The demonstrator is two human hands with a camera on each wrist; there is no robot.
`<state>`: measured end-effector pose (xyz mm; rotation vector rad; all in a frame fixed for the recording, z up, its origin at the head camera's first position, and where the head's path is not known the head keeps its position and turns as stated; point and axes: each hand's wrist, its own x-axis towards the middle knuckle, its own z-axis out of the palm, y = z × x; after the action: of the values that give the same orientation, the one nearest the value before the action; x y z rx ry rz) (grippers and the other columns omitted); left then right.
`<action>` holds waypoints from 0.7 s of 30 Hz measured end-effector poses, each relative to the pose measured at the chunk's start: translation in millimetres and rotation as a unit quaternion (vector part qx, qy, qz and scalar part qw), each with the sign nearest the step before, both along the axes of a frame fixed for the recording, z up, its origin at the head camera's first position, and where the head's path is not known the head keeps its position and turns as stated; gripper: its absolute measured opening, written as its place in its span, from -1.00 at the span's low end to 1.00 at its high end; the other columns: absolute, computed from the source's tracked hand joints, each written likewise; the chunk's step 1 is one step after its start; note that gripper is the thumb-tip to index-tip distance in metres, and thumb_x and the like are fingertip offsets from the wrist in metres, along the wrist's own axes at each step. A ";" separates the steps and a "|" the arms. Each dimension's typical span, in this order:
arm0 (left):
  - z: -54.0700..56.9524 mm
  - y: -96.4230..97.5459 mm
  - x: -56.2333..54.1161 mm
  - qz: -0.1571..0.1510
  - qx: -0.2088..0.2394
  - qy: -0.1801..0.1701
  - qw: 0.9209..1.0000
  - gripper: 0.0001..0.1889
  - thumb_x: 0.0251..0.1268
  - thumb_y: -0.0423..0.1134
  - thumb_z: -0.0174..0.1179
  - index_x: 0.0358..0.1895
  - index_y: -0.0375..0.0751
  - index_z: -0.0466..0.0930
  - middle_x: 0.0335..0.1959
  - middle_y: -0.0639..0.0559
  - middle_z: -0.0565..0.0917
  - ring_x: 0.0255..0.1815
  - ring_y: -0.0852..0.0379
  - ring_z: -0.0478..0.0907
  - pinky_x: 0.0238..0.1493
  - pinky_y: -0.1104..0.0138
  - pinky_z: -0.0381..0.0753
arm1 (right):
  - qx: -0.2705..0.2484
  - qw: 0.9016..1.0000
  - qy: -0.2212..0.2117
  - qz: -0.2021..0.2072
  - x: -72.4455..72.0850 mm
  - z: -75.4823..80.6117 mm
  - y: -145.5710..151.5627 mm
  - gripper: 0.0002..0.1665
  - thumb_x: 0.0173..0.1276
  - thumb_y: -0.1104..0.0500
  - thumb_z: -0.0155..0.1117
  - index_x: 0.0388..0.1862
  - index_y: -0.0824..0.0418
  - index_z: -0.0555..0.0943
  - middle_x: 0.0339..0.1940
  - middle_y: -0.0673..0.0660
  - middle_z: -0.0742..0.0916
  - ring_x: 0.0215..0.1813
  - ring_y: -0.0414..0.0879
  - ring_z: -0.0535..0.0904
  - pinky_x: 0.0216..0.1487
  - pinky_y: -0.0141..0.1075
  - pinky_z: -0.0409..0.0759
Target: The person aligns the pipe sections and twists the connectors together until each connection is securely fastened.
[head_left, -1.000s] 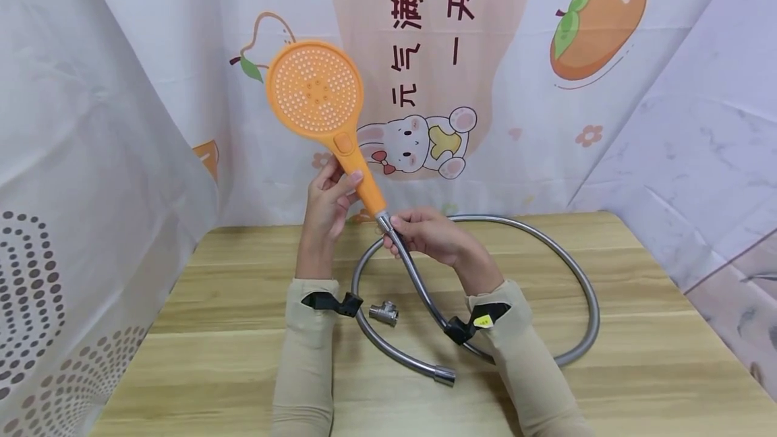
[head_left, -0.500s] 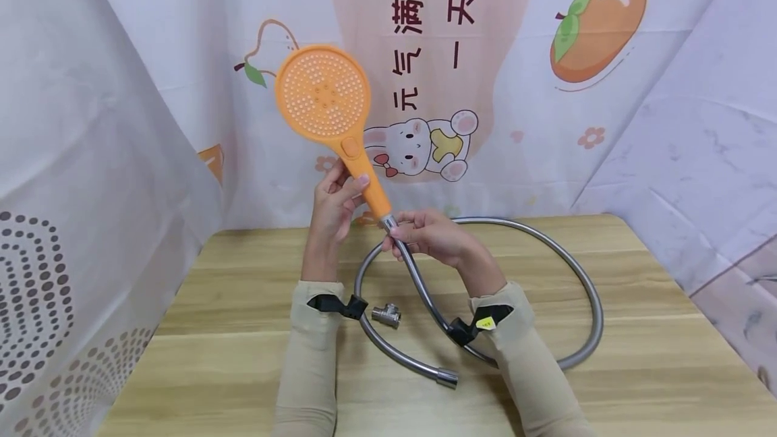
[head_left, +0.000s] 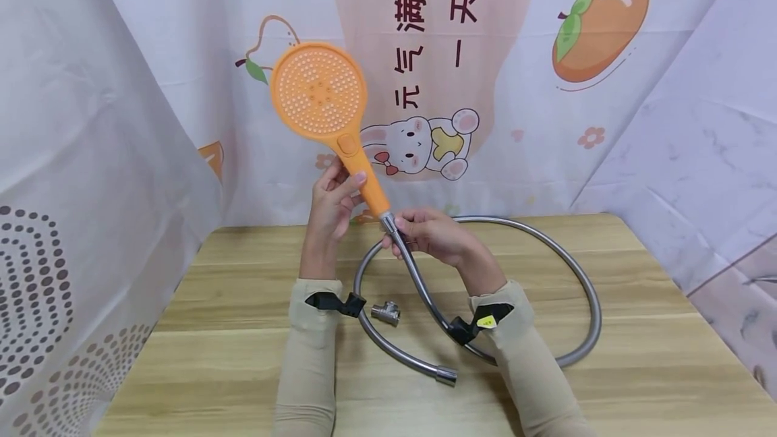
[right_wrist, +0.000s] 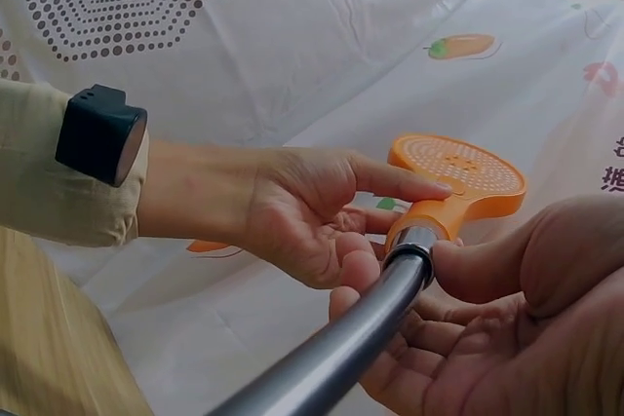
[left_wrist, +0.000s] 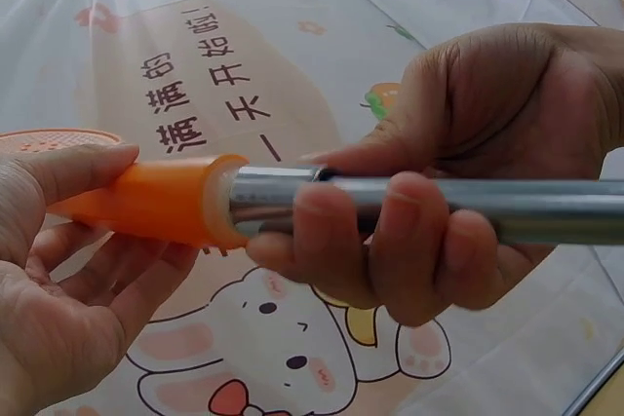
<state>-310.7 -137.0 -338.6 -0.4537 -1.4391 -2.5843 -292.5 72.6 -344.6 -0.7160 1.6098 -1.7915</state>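
left hand (head_left: 328, 211) pinches the shower head (head_left: 324, 106), right hand (head_left: 438, 236) curls round the hose end (left_wrist: 273, 178), which seemingly meets it.

above the table (head_left: 231, 363), the shower head (head_left: 338, 132) is held by the left hand (head_left: 330, 208), the hose (head_left: 423, 290) by the right hand (head_left: 438, 238).

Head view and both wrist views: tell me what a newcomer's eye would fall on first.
Most likely the orange shower head, held up by the left grip in front of the printed cloth. Next, perhaps, the silver hose, which the right grip holds just below the shower head's handle and which loops over the wooden table. A small metal fitting lies on the table between two stretches of hose.
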 end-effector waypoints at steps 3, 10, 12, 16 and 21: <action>-2.3 -2.0 -0.1 -0.024 -0.004 -0.001 1.000 -0.50 0.43 -0.56 0.03 0.40 -0.23 0.40 -0.13 0.00 0.73 -0.17 0.16 0.68 -0.29 0.34 0.72 | -0.005 1.000 -0.002 0.000 0.2 -1.5 1.4 -0.61 0.71 0.23 -0.24 0.09 0.48 0.49 -0.29 0.03 0.75 -0.28 -0.18 0.68 -0.09 -0.31 0.66; -3.7 -6.2 2.1 -0.062 -0.017 0.011 0.998 -0.52 0.53 -0.52 0.00 0.43 -0.21 0.32 -0.05 -0.10 0.74 -0.18 0.04 0.79 -0.21 0.23 0.78 | 0.008 1.000 0.005 -0.020 0.3 -1.2 0.2 -0.53 0.71 0.23 -0.25 0.24 0.64 0.38 -0.31 0.01 0.73 -0.28 -0.18 0.67 -0.08 -0.33 0.65; -3.0 -6.3 2.0 -0.058 -0.010 0.014 0.998 -0.53 0.52 -0.52 0.02 0.42 -0.25 0.33 -0.04 -0.11 0.75 -0.17 0.02 0.80 -0.21 0.21 0.79 | 0.008 1.000 0.007 -0.025 0.5 0.1 -0.2 -0.51 0.71 0.22 -0.25 0.26 0.65 0.37 -0.32 0.01 0.72 -0.29 -0.18 0.66 -0.09 -0.33 0.65; -3.4 -5.9 1.6 -0.049 -0.007 0.014 0.999 -0.55 0.51 -0.53 0.02 0.40 -0.41 0.31 -0.05 -0.10 0.75 -0.17 0.00 0.80 -0.19 0.21 0.79 | 0.000 1.000 0.005 -0.026 1.0 0.7 -0.3 -0.50 0.71 0.23 -0.25 0.26 0.67 0.36 -0.33 0.01 0.72 -0.31 -0.19 0.66 -0.11 -0.33 0.65; -1.9 -2.4 2.0 -0.063 -0.030 0.030 0.997 -0.61 0.55 -0.51 -0.07 0.36 -0.45 0.30 -0.04 -0.05 0.67 -0.11 0.05 0.77 -0.07 0.22 0.77 | -0.003 1.000 0.009 -0.022 1.2 -0.3 -1.3 -0.53 0.70 0.25 -0.23 0.23 0.67 0.37 -0.33 0.04 0.72 -0.31 -0.19 0.66 -0.10 -0.32 0.65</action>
<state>-308.7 -139.4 -340.5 -0.6447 -1.5162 -2.6032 -291.3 71.3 -344.9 -0.7057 1.6443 -1.8271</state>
